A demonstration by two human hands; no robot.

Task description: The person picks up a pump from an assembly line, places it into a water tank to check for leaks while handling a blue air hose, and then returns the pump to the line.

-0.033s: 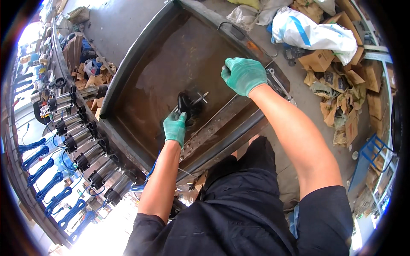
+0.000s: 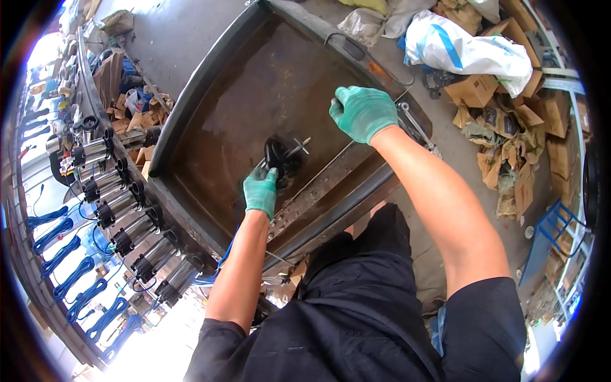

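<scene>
The black fitting (image 2: 275,153) is within the walls of a large dark tank (image 2: 209,89), toward its near side, and the tank's brown inside has a wet sheen; whether the fitting dips into liquid, I cannot tell. To the left of the tank runs a row of shiny metal cylinders (image 2: 151,259) with black ends, set side by side, and beyond their outer ends lie coiled blue cables (image 2: 73,278). A white bag (image 2: 468,48) with a blue stripe lies on the right, above a heap of crumpled brown paper (image 2: 503,153). Both hands wear green gloves. The right hand (image 2: 364,114) is closed in a loose fist above the tank, near its right end and well apart from the fitting; what the curled fingers may hide, I cannot tell. The left hand (image 2: 261,191) grips the fitting, thumb on top of it. Just beside the right hand, a slim metal wrench (image 2: 412,119) rests at the tank's edge. From the fitting, pointing right, sticks out a thin metal crosspiece (image 2: 299,147)
</scene>
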